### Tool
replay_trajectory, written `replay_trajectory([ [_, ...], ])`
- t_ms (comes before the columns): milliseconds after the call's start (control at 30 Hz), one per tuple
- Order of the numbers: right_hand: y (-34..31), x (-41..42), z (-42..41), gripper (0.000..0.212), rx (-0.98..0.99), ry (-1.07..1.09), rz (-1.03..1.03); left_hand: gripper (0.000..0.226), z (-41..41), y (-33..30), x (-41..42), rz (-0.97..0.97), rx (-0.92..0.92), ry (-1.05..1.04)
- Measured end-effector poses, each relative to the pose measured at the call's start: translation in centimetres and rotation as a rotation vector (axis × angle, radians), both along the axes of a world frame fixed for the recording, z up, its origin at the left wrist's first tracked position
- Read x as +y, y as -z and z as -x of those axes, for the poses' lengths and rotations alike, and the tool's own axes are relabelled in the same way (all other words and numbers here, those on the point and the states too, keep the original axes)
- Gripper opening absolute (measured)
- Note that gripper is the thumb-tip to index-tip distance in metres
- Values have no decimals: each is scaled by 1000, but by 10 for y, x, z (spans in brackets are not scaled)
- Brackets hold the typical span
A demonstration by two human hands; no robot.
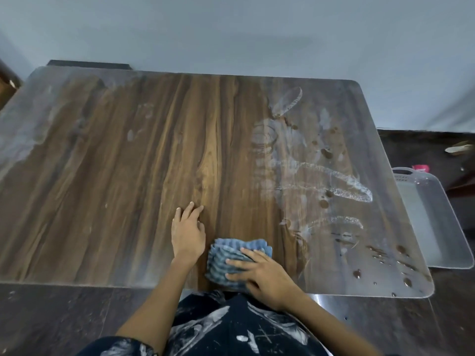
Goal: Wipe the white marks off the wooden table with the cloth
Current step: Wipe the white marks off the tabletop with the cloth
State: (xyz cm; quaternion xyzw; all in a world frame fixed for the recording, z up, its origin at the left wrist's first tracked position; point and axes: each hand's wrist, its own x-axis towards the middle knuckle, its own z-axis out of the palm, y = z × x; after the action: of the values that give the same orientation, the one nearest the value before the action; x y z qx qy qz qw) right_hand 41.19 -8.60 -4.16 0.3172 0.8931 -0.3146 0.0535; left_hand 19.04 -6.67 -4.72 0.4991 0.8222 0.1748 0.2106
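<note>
Dark clothing (231,327) with white splashes fills the bottom of the view, both bare forearms reaching forward from it over the near edge of the table (115,163). That table is a broad slab of streaky brown wood grain with rounded corners, its left and far margins hazed pale. White marks (321,181) — smeared bands, loops and a ring — cover its right half, with small dark wet drops scattered among them and toward the near right corner. A translucent plastic tray (431,222) sits just past the table's right edge, lower down. The wide left and middle stretch of wood carries nothing but faint specks. The cloth (231,255), a bunched blue-grey ribbed rag, lies at the near edge, centre, left of the marks. The right hand (262,276) presses on it, fingers spread and nearly flat, pointing left. The left hand (189,232) rests palm-down on bare wood just beside the cloth, fingers straight and pointing away.
</note>
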Motion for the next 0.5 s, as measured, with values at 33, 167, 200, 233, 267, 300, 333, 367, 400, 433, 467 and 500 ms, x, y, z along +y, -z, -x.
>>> replay_trajectory([
  [33,0,2,-8,45,-20,33,-5,45,-2,0,7,22,10,19],
  [167,1,20,-18,45,-43,200,-25,46,-15,3,33,93,25,57],
  [200,1,28,-17,44,-38,239,-40,46,-19,4,40,103,32,67],
  [233,2,37,-14,44,-29,279,-51,47,-23,5,47,110,41,85],
  [267,2,47,-11,43,-21,313,-56,48,-28,5,54,117,50,103],
  [300,1,57,-7,43,-19,336,-59,48,-32,5,61,124,56,115],
  [333,0,67,-3,42,-18,352,-64,48,-36,4,68,128,64,125],
  [367,-1,78,0,42,-15,371,-65,48,-39,4,77,130,74,143],
  [400,-1,89,3,41,-12,391,-65,47,-40,3,86,125,90,171],
  [433,-1,100,6,41,-10,407,-64,46,-41,3,97,116,106,203],
  [467,-1,111,8,41,-12,419,-64,45,-40,3,108,111,111,224],
  [500,-1,120,10,40,-13,425,-68,43,-38,2,119,106,106,230],
])
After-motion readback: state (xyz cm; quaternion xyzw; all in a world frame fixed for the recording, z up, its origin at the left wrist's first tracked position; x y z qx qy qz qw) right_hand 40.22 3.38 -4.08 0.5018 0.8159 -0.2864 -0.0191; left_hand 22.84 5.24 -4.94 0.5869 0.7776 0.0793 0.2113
